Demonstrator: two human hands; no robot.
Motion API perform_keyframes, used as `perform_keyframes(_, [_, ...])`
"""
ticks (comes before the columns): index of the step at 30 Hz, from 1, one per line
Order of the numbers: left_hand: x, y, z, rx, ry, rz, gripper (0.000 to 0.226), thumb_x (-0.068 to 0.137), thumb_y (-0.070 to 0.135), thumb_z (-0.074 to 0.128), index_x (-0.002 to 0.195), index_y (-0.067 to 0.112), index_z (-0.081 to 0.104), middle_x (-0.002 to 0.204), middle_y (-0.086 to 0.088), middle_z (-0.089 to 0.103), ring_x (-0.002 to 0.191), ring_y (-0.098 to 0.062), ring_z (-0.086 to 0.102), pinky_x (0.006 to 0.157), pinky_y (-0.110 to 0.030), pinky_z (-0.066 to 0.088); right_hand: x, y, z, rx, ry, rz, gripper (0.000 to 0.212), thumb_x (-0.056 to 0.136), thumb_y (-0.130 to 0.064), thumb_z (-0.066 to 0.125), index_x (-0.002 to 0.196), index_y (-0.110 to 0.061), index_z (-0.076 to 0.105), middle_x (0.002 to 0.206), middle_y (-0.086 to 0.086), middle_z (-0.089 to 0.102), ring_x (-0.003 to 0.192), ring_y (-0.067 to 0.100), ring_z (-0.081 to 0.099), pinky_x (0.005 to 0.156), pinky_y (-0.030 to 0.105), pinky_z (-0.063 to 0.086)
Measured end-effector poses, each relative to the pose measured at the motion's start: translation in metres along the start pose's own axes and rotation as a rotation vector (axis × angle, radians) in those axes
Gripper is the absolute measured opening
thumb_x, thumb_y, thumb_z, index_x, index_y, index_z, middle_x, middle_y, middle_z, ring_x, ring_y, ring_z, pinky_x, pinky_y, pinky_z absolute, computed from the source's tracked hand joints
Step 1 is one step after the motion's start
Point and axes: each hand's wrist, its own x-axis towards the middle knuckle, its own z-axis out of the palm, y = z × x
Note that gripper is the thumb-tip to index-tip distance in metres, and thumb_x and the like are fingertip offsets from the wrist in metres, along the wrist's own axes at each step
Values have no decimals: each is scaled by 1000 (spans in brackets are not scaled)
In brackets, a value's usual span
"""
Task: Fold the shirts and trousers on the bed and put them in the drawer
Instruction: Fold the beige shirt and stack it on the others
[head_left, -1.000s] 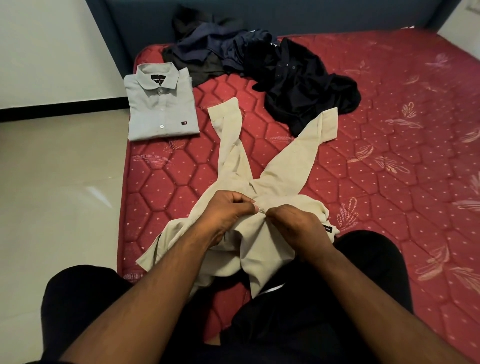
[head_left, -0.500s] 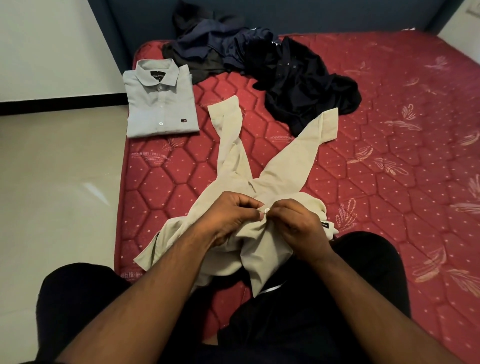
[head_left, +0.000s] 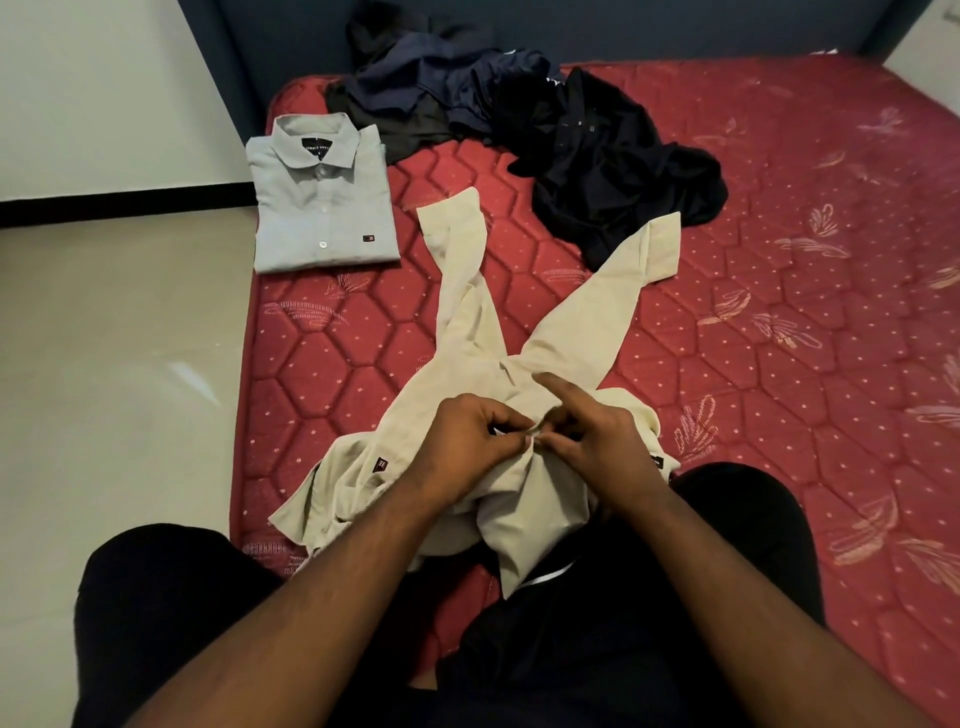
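Observation:
A cream shirt (head_left: 483, 332) lies on the red mattress (head_left: 779, 312) in front of me, its two sleeves spread away in a V. My left hand (head_left: 467, 447) and my right hand (head_left: 597, 436) meet at its front and both pinch the cream fabric at one spot, where a small button shows between the fingertips. My right index finger sticks out straight. A folded grey shirt (head_left: 322, 202) lies at the mattress's far left corner. A heap of dark unfolded clothes (head_left: 545, 130) sits at the head of the bed.
The mattress's left edge borders a pale tiled floor (head_left: 119, 389). A dark blue headboard (head_left: 623, 26) runs behind the clothes heap. My legs in black trousers (head_left: 649, 597) fill the foreground. No drawer is in view.
Both hands stay at the same spot on the cream shirt's front. My right index finger has lifted and now points outward. The shirt's left side has shifted slightly, showing a small logo patch.

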Motion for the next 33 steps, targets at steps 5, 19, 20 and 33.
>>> perform_keyframes(5, [-6,-4,8,68,94,48,16,78,5,75,89,15,80,83,5,76,66,9,62,68,-9,45,11,2,-1,-113,-100,26,10,72,-6,77,80,-12,75,74,0,69,71,10,58,68,30,46])
perform_keyframes(19, [-2,-5,5,199,-214,-104,18,88,18,54,93,10,69,81,-4,67,75,-15,58,69,-28,41,5,2,16,-188,42,145,8,72,-19,74,70,-17,66,71,-6,64,71,18,60,65,40,50])
perform_keyframes(20, [-2,-5,4,199,-195,-99,21,91,16,54,107,15,67,90,-1,69,79,-13,60,72,-24,40,5,2,15,-178,63,148,8,73,-18,74,73,-18,66,73,-6,65,73,17,61,67,39,50])
perform_keyframes(33, [32,23,12,540,4,-6,33,79,41,60,103,24,74,100,0,66,93,-19,62,80,-29,47,-15,42,-12,-262,-165,132,17,82,-27,64,84,-13,74,84,5,64,84,27,59,72,36,45])
